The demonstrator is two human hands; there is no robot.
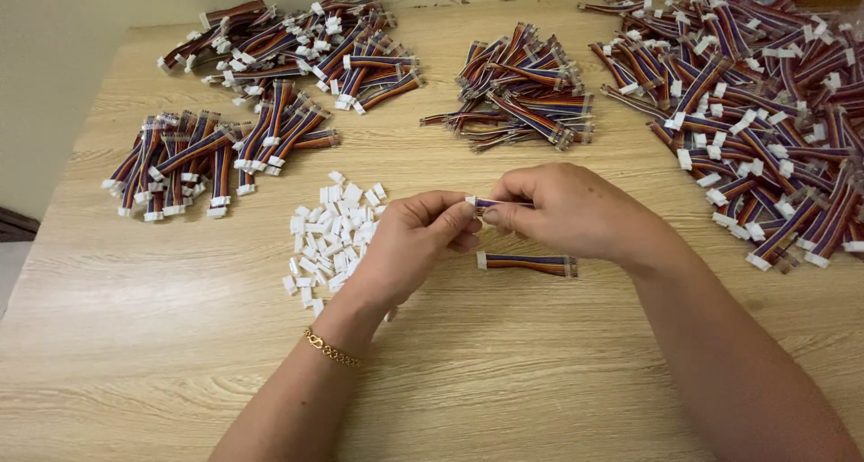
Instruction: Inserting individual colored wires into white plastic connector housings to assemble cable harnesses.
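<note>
I pinched a short striped ribbon cable (498, 203) between my left hand (416, 242) and right hand (565, 210) above the pale wooden table (540, 354) (another finished cable (526, 263) lay just below), small white plastic connectors (331, 233) heaped left.

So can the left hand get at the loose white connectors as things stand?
Probably yes: the pile of white connectors lies right beside the left hand with nothing between, though its fingers pinch the cable with the right hand.

Single head-worn view, looking steeply down and forward over the wooden table (540, 372). Close range: fingers (454, 224) sit mid-frame, table's far edge beyond them, forearms entering below.
</note>
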